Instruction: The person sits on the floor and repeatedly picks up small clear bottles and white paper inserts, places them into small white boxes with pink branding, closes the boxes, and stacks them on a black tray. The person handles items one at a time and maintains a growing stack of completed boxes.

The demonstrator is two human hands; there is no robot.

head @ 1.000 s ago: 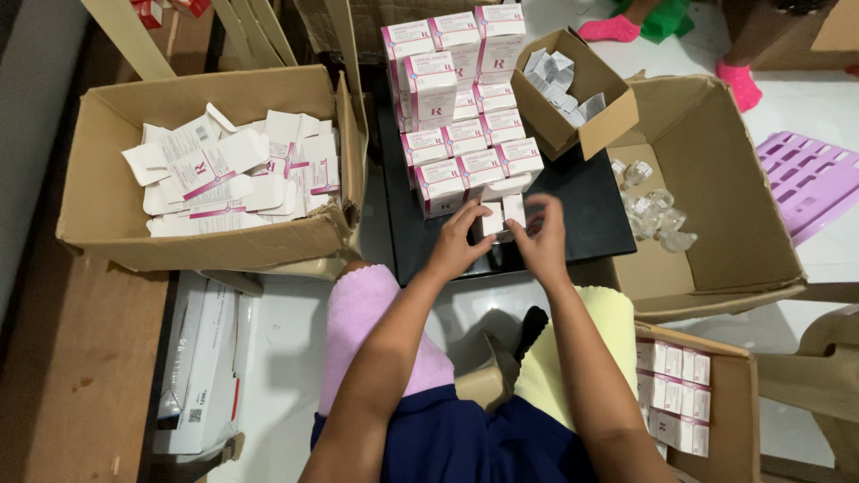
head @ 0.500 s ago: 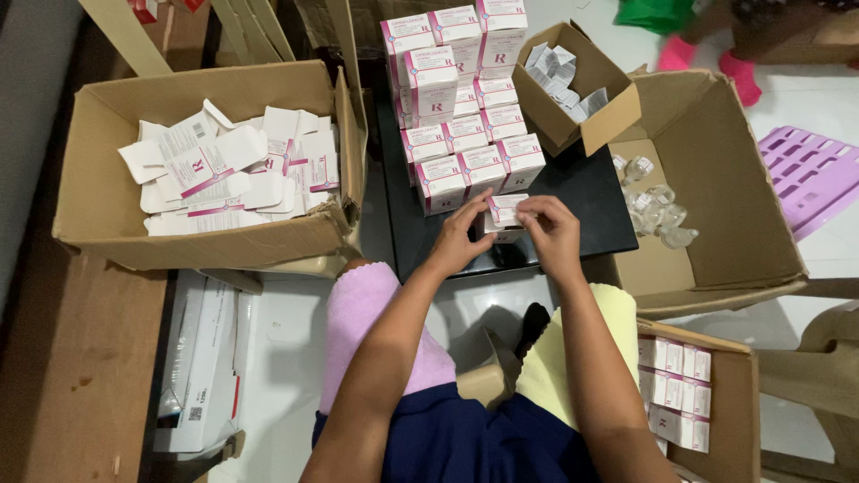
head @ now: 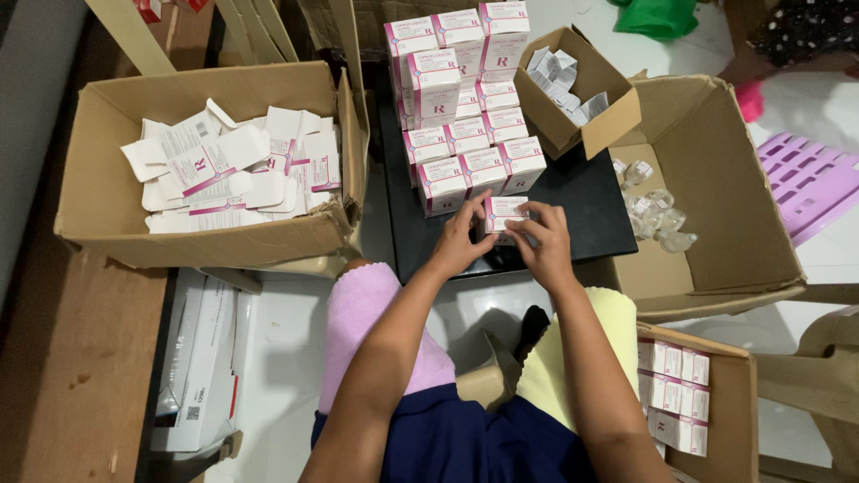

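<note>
Both my hands hold one small white-and-pink carton (head: 503,215) just above the black tray (head: 591,197). My left hand (head: 461,240) grips its left end and my right hand (head: 541,241) pinches its right side. Directly beyond it stands a stack of matching cartons (head: 465,98) in several rows on the tray. My knees, one under pink cloth (head: 367,313) and one under yellow cloth (head: 608,331), sit below the tray.
A big cardboard box (head: 107,206) of flat unfolded cartons is at left. A small box (head: 582,125) holds folded leaflets. The large box (head: 716,233) at right holds clear small bottles (head: 658,215). Another box (head: 716,420) of finished cartons sits lower right. A purple plastic piece (head: 814,179) lies far right.
My hands have drawn the small carton back from the stack toward me, turning it between the fingers. The camera view shifted slightly.
</note>
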